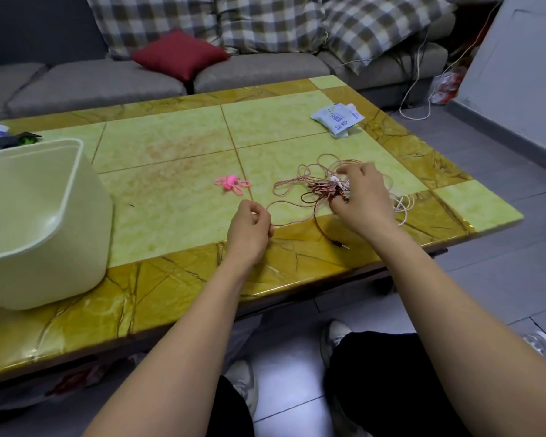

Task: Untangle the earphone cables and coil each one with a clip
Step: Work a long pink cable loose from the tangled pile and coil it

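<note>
Head view looks down on a tiled table (171, 146) where the untangling step is under way and no coiling has begun. The earphone cables (309, 184) lie in one knotted heap at about four o'clock on the tabletop, taking the person's seat as six, with pink, reddish-brown and whitish runs looped through each other. The right hand (363, 200) sits on the heap's core, fingers curled down into the knot and grasping it. The left hand (249, 228), at eight o'clock from the heap, pinches a loose strand (284, 204) that arcs out of the mass; its other fingers are curled in. A jack plug (341, 245) on a brown lead lies free at six o'clock from the heap, near the table edge. The clips (232, 183), a small pink bunch, wait untouched at nine o'clock from the heap. A white tub (41, 222) stands at eight o'clock on the table and a crumpled packet (338, 116) at two o'clock. Next, I judge, the pinched strand should be drawn slowly away while the right hand pins the knot, following one lead to its plug rather than tugging, since a hard pull would likely tighten the loops.
</note>
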Motion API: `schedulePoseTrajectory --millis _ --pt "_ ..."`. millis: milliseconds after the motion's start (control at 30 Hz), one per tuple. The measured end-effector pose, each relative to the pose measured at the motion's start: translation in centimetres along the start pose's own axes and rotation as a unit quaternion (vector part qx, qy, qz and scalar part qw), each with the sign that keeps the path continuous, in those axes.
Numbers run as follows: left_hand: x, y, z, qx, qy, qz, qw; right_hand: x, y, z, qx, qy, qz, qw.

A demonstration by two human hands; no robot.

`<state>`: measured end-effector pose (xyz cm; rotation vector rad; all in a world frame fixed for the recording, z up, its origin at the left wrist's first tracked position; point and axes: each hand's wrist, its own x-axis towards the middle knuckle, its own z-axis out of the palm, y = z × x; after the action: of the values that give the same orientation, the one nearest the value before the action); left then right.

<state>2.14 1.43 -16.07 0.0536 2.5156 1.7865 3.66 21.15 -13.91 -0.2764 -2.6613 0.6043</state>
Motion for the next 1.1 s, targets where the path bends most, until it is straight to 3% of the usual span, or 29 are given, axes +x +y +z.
schedulePoseTrajectory --millis 100,200,300,500,600,700,767,867,933,1000,1100 --pt "-0.1 -0.6 -0.8 0.011 -0.01 -0.007 1.0 -0.1 -2.0 -0.1 0.021 0.034 -0.106 0.994" --pt "-0.3 -0.9 -2.1 0.012 0.0 -0.008 1.0 -0.6 -3.4 0.7 -0.026 -0.085 -0.182 0.979" --pt "-0.3 -1.6 -3.3 0.033 0.013 -0.009 0.999 -1.1 -4.1 2.0 -0.072 -0.198 -0.183 0.96" --pt "-0.2 -1.3 -5.4 -0.119 0.083 -0.054 0.988 -1.0 -4.6 2.3 -0.114 -0.166 -0.163 0.966" --pt "-0.1 -1.5 -5.8 -0.136 0.114 -0.072 0.982 -0.9 -5.0 2.2 -0.034 -0.098 -0.13 0.986" --pt "0.2 -1.8 -6.3 -0.136 0.155 -0.089 0.974 -0.1 -4.1 1.6 -0.073 -0.078 -0.081 0.991" --pt "0.4 -2.2 -6.6 -0.113 0.175 -0.095 0.974 0.3 -2.6 1.5 -0.097 -0.121 -0.03 0.988" --pt "0.6 -2.8 -6.9 -0.036 0.176 -0.096 0.979 0.7 -1.3 0.4 0.019 -0.089 0.035 0.995" --pt "0.6 -3.0 -6.9 0.019 0.16 -0.093 0.983 0.9 -1.1 -0.5 0.05 -0.088 0.041 0.994" --pt "0.7 -3.1 -6.7 0.118 0.132 -0.107 0.978 0.7 -1.2 -1.1 0.034 -0.157 0.029 0.987" --pt "0.1 -2.4 -5.9 0.283 0.129 -0.102 0.945 0.2 -1.7 -1.5 -0.012 -0.183 -0.002 0.983"
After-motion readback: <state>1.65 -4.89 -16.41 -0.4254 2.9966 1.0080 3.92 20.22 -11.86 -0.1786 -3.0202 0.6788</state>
